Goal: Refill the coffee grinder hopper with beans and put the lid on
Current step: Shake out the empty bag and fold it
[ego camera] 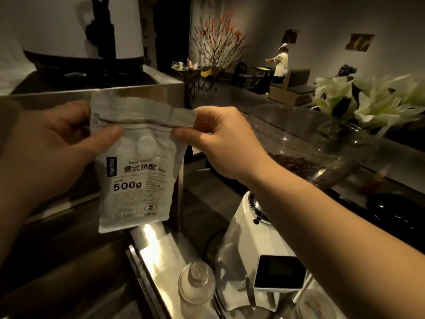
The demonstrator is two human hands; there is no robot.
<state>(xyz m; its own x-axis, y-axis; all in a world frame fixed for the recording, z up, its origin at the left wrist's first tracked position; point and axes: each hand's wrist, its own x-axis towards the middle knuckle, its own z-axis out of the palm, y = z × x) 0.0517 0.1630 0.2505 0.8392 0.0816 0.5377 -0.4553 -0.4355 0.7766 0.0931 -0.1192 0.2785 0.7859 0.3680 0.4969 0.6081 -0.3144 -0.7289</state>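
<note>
While the bag (138, 171) is pinched at its top corners by left hand (57, 143) and right hand (220, 139), each grip is closed on paper. The seal is best parted evenly, beside the open hopper (305, 139).

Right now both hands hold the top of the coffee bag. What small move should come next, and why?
Probably pull the bag mouth apart: left hand and right hand pinch its flattened top, and the hopper stands open, with few beans.

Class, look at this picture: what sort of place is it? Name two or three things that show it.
Probably a café counter. A white coffee grinder with a clear hopper holding beans stands on a steel worktop, both hands hold a 500g espresso bean bag, and seating fills the room behind.
</note>
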